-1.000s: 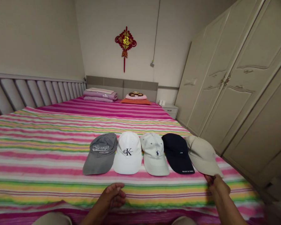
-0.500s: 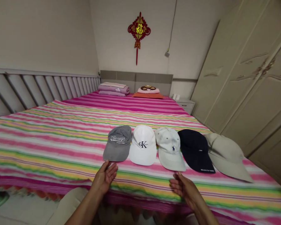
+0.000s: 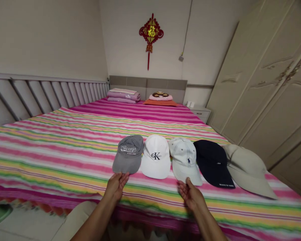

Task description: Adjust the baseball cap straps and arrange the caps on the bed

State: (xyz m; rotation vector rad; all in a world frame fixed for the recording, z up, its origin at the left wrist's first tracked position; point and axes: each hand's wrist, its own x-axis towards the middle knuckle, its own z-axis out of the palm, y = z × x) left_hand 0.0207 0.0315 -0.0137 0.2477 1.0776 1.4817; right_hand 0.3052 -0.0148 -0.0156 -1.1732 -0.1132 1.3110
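Observation:
Several caps lie side by side on the striped bed cover (image 3: 65,144), brims toward me. From left to right they are a grey cap (image 3: 127,159) with white lettering, a white cap (image 3: 156,160) marked CK, a pale cap (image 3: 185,164) with a small dark emblem, a navy cap (image 3: 214,165) and a beige cap (image 3: 249,172). My left hand (image 3: 117,185) is at the grey cap's brim, fingers spread, holding nothing. At the front edge of the pale cap's brim is my right hand (image 3: 191,195), palm turned inward and fingers apart, also holding nothing.
Folded purple bedding (image 3: 124,96) and a pink bundle (image 3: 160,97) lie near the headboard (image 3: 165,85). A slatted rail (image 3: 57,92) runs along the left. On the right stand a nightstand (image 3: 202,112) and a large wardrobe (image 3: 261,80).
My right hand has moved up to the pale cap's brim. My left hand has shifted slightly right, its fingers now along the grey cap's brim. The view has shifted slightly.

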